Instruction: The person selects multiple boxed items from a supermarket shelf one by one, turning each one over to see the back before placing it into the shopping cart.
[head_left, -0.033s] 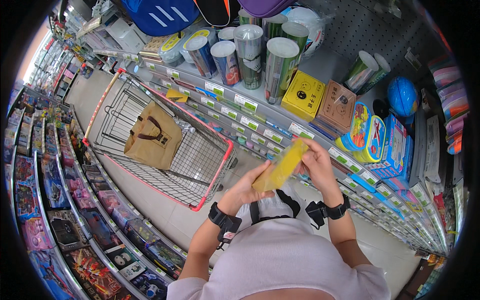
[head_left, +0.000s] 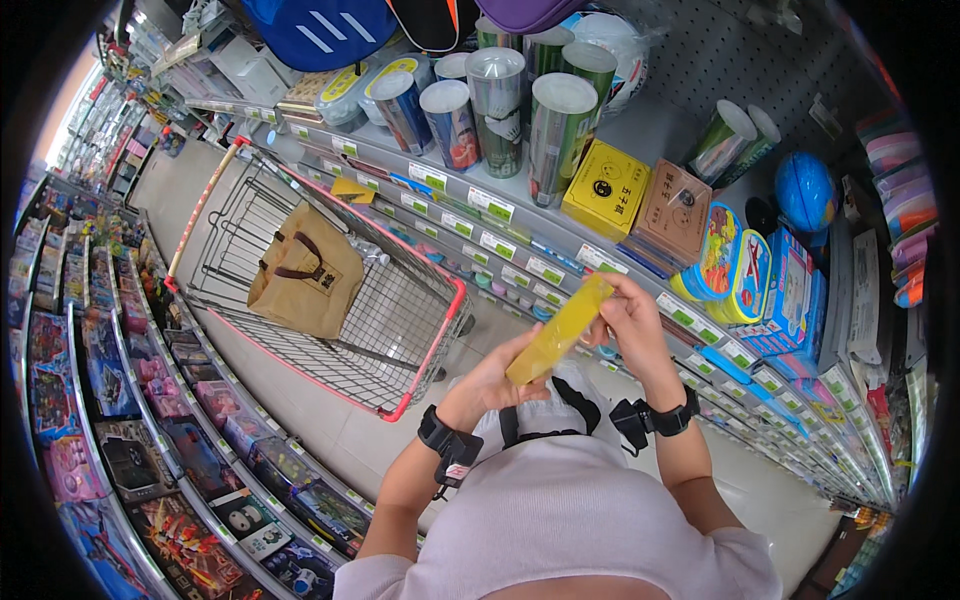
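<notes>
My left hand [head_left: 503, 372] and my right hand [head_left: 628, 312] hold a slim yellow box [head_left: 562, 332] between them, in front of my chest. Shiny clear wrap seems to cover it, and a narrow side faces up. The left fingers grip its lower left end, while the right thumb and fingers pinch the upper right end. On the shelf just beyond stand a bigger yellow box [head_left: 606, 188] and a brown box [head_left: 672, 208], side by side. Black straps with small devices go round both wrists.
A wire shopping cart [head_left: 400, 345] with red trim stands at my left, a tan bag [head_left: 300, 280] inside it. Clear-lidded cylinders [head_left: 497, 110], a blue ball [head_left: 806, 192] and plastic tubs [head_left: 718, 250] fill the far shelf [head_left: 640, 125]. Boxed toys [head_left: 185, 530] line shelves at left.
The yellow box has turned slightly in my hands, so its narrow side shows more plainly and its glare has lessened. Both hands stay in nearly the same place.
</notes>
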